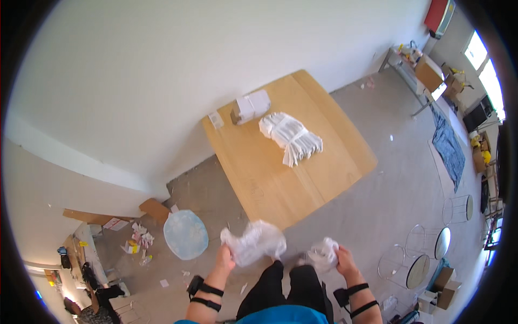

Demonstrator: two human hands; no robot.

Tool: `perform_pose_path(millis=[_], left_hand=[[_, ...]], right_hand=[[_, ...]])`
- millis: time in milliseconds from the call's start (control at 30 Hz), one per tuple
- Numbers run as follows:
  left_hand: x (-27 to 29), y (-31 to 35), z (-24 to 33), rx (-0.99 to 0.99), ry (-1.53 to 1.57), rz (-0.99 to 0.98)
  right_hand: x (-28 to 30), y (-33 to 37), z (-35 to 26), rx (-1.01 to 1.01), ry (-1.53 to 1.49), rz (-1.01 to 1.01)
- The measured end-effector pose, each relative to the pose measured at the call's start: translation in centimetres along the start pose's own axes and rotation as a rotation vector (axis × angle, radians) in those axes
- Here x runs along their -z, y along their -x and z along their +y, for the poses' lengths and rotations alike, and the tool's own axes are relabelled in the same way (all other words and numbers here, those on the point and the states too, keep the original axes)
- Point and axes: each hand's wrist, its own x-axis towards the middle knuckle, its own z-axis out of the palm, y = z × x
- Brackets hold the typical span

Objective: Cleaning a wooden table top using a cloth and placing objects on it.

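My left hand (pixel 225 258) is closed on a crumpled, thin white plastic sheet or bag (pixel 254 243), which overlaps the near edge of the wooden table (pixel 253 189) in the picture. A smaller crumpled piece of white plastic (pixel 322 255) is gripped in my right hand (pixel 346 261), over my legs. The two pieces hang apart from each other. On the table lies a white bundle of folded thin sheets (pixel 291 136), tied round with a white strip. Behind it sits a pale strapped package (pixel 252 106), beside a small whitish box (pixel 216 120).
A round pale-blue stool top (pixel 185 234) stands left of the table, near litter (pixel 141 236). Round stools (pixel 417 271) are at the right. Cartons (pixel 429 73) sit on a far-right table. Another person (pixel 97 310) is at the lower left.
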Motion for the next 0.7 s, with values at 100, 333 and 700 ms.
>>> perform_pose_path(millis=[100, 333, 700], left_hand=[[-5.0, -1.4, 2.7, -0.034, -0.017, -0.067], [-15.4, -0.2, 3.1, -0.115, -0.103, 0.013], [-18.8, -2.3, 0.9, 0.027, -0.592, 0.131]], right_hand=[[-1.7, -2.6, -1.5, -0.003, -0.095, 0.005], [-4.3, -7.0, -2.1, -0.228, -0.558, -0.072], [-12.6, -9.5, -4.0, -0.276, -0.611, -0.237]])
